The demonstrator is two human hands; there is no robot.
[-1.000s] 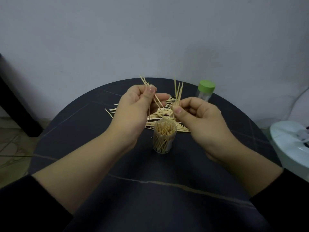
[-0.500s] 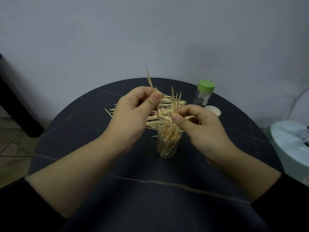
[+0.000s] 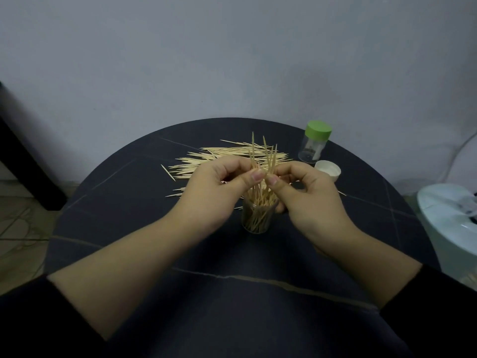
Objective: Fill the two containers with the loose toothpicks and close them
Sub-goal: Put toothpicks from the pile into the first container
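On a dark round table (image 3: 129, 228), both hands pinch a toothpick bundle (image 3: 265, 156) over the open jar (image 3: 258, 218).
The left hand (image 3: 214, 192) and right hand (image 3: 309, 197) meet thumb to thumb, holding the bundle upright, its lower ends in the partly filled jar. The loose pile (image 3: 206, 161) lies behind them. The capped jar (image 3: 312, 148), its contents unclear, stands far right, with the white lid (image 3: 327, 170) just beside it.

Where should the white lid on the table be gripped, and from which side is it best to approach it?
Grip the white lid by its round outer wall, thumb and finger on opposite sides, coming from above. It lies flat on the table, seemingly hollow side up, so the wall offers the hold. The green-capped container stands close behind, so the near side is freer.
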